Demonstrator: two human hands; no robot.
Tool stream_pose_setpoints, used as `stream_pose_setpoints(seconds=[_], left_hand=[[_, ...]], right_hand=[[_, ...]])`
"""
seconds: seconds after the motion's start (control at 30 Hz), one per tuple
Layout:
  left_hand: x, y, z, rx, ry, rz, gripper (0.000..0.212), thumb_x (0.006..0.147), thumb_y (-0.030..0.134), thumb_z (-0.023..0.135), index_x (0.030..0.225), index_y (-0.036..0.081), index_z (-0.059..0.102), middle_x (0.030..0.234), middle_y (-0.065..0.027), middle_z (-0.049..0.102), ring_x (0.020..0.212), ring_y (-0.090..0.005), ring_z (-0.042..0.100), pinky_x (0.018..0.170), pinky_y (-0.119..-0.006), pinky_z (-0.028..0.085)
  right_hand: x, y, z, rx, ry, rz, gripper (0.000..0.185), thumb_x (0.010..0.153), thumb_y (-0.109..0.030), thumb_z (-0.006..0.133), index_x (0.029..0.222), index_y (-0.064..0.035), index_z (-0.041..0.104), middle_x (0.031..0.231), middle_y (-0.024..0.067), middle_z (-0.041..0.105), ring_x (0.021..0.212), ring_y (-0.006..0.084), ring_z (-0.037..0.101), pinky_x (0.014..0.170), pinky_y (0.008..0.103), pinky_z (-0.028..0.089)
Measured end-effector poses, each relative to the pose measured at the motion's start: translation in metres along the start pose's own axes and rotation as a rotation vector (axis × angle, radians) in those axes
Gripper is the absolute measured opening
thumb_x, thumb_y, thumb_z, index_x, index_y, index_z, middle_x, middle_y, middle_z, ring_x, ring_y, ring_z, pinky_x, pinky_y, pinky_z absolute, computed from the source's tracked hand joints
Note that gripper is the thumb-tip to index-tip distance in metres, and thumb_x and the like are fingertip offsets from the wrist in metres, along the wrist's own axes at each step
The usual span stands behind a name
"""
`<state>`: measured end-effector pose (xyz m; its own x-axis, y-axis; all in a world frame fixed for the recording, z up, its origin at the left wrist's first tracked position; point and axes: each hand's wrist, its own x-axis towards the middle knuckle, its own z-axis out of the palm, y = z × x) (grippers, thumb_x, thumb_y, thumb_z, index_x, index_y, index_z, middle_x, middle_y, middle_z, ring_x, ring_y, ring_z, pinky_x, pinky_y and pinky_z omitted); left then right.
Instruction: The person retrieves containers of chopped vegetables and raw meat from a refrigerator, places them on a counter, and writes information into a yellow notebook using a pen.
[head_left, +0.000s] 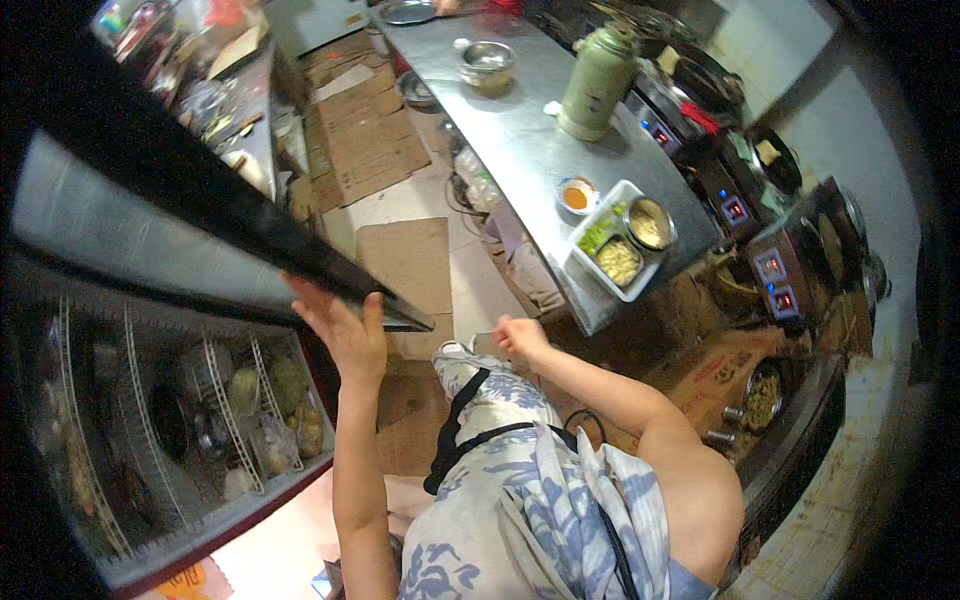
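Observation:
My left hand (346, 330) is flat against the edge of a dark-framed glass refrigerator door (300, 240), fingers spread and holding nothing. The door stands open, swung out from the display refrigerator (322, 375) on my left. Inside it, white wire shelves (225, 405) carry bagged food and vegetables, dim and partly blurred. My right hand (521, 336) hangs in front of my body with its fingers curled in; I see nothing in it. It is apart from the corner of a steel worktable (540, 172).
On the worktable are a white tray (628, 298) with greens and two containers of pale food, a sauce bowl (577, 196), a green thermos flask (598, 82) and metal bowls (487, 64). Cooktops (780, 277) with pans line the right. Flattened cardboard (405, 259) covers floor.

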<state>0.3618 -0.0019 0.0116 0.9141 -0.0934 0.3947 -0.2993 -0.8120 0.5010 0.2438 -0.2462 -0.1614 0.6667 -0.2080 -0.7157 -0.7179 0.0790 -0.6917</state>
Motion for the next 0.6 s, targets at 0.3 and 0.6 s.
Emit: stream_pose_setpoints(seconds=[0.3, 0.6], left_hand=[[0.018, 0.018, 0.019, 0.129, 0.225, 0.042, 0.079, 0.085, 0.012, 0.055, 0.142, 0.008, 0.0, 0.147, -0.0174, -0.007, 0.136, -0.034, -0.002, 0.108, -0.048, 0.004], [0.055, 0.008, 0.034, 0.099, 0.366, 0.041, 0.09, 0.071, 0.014, 0.073, 0.142, 0.024, 0.019, 0.147, -0.0181, 0.006, 0.135, -0.0347, 0.011, 0.098, -0.06, 0.023]], right_hand=[[0.069, 0.056, -0.181, 1.446, 0.921, 0.02, 0.054, 0.089, -0.046, 0.043, 0.117, -0.0005, 0.036, 0.082, 0.012, 0.053, 0.072, 0.0227, 0.058, 0.066, 0.0324, 0.053], [0.09, 0.087, -0.249, 1.223, 0.814, -0.053, 0.027, 0.087, -0.012, 0.045, 0.105, 0.0075, 0.048, 0.096, 0.0205, 0.055, 0.077, 0.0313, 0.059, 0.06, 0.036, 0.057]])
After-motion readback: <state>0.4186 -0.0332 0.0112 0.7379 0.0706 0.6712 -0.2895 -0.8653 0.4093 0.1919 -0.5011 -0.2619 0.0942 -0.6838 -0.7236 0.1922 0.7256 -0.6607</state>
